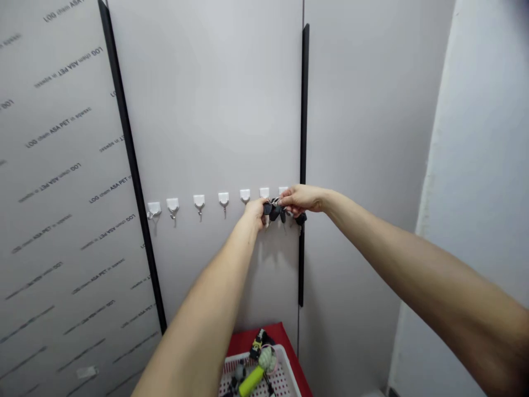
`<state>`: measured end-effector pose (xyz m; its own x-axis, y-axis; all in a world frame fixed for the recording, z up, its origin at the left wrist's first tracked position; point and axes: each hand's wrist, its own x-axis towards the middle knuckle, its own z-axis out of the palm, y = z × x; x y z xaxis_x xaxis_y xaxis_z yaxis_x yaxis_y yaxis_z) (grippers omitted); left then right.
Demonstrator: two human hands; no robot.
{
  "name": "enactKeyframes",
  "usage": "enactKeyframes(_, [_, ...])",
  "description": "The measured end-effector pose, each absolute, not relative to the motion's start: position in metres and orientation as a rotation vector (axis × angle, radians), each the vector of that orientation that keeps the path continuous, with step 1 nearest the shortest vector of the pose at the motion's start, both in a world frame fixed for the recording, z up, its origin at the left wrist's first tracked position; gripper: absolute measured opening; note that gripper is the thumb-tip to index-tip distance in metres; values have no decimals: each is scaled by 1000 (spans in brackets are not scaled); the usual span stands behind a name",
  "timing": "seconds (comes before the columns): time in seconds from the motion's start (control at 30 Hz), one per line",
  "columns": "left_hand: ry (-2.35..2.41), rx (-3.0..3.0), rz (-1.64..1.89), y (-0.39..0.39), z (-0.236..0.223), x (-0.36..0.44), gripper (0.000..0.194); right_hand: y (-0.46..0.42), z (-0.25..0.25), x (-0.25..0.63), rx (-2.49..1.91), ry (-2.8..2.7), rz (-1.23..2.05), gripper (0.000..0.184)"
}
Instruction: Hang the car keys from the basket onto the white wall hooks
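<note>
A bunch of keys with black heads hangs on metal rings between my two hands, in front of the panel. My left hand is closed on the left side of the bunch, thumb on top. With bent fingers my right hand pinches the rings from the right. Just behind the hands are two white adhesive hooks, one above the left fingers and another partly covered by the right hand. A dark item shows below my right hand; its kind is unclear.
More white hooks run leftward in a row on the grey panel. Long black handle strips edge it. Below, a white perforated basket with keychains and a lime-green item sits on a red surface.
</note>
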<state>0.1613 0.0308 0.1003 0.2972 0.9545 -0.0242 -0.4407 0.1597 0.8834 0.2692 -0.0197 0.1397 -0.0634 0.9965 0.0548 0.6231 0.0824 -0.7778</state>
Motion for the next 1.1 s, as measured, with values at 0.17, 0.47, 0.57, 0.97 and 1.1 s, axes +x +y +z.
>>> enactKeyframes(0.17, [581, 926, 1146, 27, 100, 156, 13, -17, 168, 263, -1697, -1793, 637, 15])
enactKeyframes(0.47, [593, 1005, 1092, 24, 96, 162, 17, -13, 134, 264, -1535, -1720, 332, 5])
enactKeyframes(0.57, [479, 1163, 1045, 19, 86, 164, 19, -16, 112, 260, -1492, -1684, 361, 6])
enactKeyframes(0.97, [665, 1317, 752, 17, 92, 133, 14, -9, 97, 257, -1200, -1398, 744, 10])
enactKeyframes(1.1, [683, 1274, 717, 14, 101, 128, 21, 13, 96, 243, -1005, -1240, 1038, 18])
